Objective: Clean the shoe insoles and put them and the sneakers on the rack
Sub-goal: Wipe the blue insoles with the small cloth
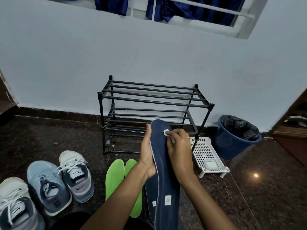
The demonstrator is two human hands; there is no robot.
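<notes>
**Navy insole being wiped over granite floor**

Left hand (147, 156) holds a long navy fabric-topped insole (166, 171) by its left edge, palm wrapped round mid-length, one finger stretched up toward the rounded toe. Right hand (180, 146) pinches a small white pad (166, 132) in curled fingertips and presses it on the toe area. A second navy insole (150, 195) is partly hidden behind it, over the dark speckled polished floor (249, 196). Two bright green smooth insoles (114, 178) lie side by side just left. Three lace-up mesh sneakers (48, 185), white-grey and pale blue, sit at the floor's near-left corner. Farther right are a white perforated plastic tray (206, 151) and a round blue bucket (230, 143) with a crinkled black liner. A black two-tier tube rack (149, 100) stands at the floor's wall edge.
</notes>
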